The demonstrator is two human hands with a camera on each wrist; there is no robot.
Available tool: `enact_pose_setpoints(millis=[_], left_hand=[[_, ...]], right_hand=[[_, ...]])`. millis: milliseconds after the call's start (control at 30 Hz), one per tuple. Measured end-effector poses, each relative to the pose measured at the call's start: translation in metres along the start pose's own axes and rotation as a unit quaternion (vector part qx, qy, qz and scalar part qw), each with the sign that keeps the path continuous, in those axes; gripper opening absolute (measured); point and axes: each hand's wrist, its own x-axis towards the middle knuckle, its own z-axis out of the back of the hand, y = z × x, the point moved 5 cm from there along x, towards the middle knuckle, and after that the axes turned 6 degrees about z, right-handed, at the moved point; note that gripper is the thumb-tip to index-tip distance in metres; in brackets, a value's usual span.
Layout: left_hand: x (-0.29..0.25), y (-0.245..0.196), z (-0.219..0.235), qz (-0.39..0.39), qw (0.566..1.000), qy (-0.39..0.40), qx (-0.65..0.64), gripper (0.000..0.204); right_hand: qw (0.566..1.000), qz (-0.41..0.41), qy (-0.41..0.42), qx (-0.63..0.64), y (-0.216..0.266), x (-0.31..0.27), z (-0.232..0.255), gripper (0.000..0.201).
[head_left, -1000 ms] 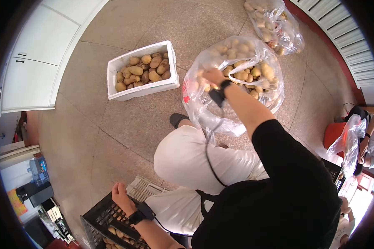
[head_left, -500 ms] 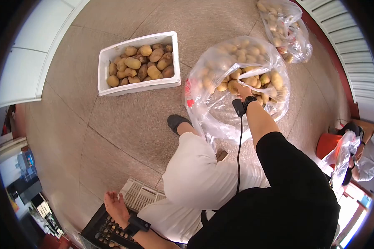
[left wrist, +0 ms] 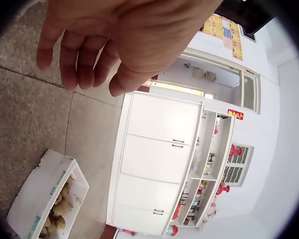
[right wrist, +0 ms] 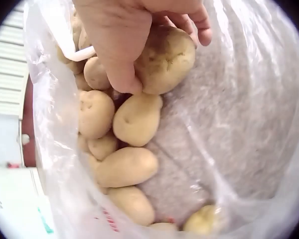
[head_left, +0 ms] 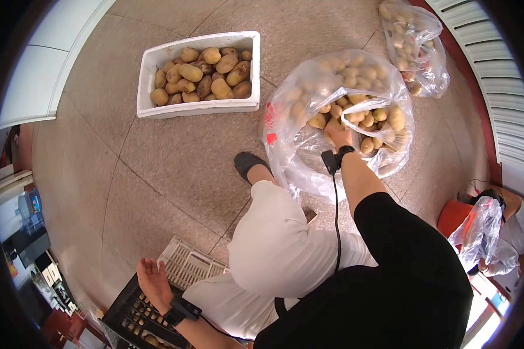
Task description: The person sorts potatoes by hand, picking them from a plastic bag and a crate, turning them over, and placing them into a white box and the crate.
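- Right hand [head_left: 339,136]: reaches down inside the large bag [head_left: 285,157]; thumb and fingers closed round one potato [right wrist: 167,59], palm side down.
- Held potato: brownish, marked skin; in the bag's opening, at the edge of the loose potatoes [right wrist: 127,167], just beside a smaller, paler one.
- Loose potatoes: heaped against one side of the large bag; the bare clear film beside them shows the speckled floor [head_left: 174,168] through it.
- Left hand [head_left: 155,285]: raised above the black crate [head_left: 113,317], palm partly up, fingers relaxed and slightly bent, thumb apart from them; grip loose and wide.
- Black crate: potatoes visible through its openwork; pale plastic rack [head_left: 183,262] just beside it.
- White box [head_left: 198,109]: on the floor, left of the large bag in the head view, apart from it; filled with potatoes, several with brown patches. Green tape on its outer wall in the left wrist view.
- Second bag [head_left: 416,52]: clear, with potatoes, near the large bag on its far right side.
- Red bucket [head_left: 452,218]: right side of the head view, next to another person handling clear plastic [head_left: 477,232].
- White cabinet [left wrist: 159,154]: beyond the box, left wrist view.
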Motion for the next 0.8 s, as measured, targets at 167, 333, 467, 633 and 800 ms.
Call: enact_pose_setpoints(millis=[167, 333, 467, 633, 800], left_hand=[[0.010, 0.007, -0.002, 0.014, 0.998, 0.054, -0.019, 0.023], [0.013, 0.009, -0.004, 0.018, 0.998, 0.052, -0.012, 0.021], [0.021, 0.014, 0.009, 0.018, 0.999, 0.045, -0.020, 0.019], [0.012, 0.012, 0.017, 0.008, 0.999, 0.018, -0.035, 0.021], [0.006, 0.011, 0.026, -0.019, 0.999, 0.008, -0.046, 0.022]], right_hand=[[0.996, -0.028, 0.073, -0.035, -0.027, -0.032, 0.004, 0.067], [0.962, -0.154, 0.123, 0.190, -0.045, -0.048, 0.006, 0.060], [0.984, -0.095, 0.117, 0.096, -0.049, -0.054, 0.024, 0.079], [0.983, 0.049, 0.142, 0.107, -0.035, -0.075, 0.050, 0.091], [0.977, 0.042, 0.165, 0.128, -0.012, -0.104, 0.087, 0.089]])
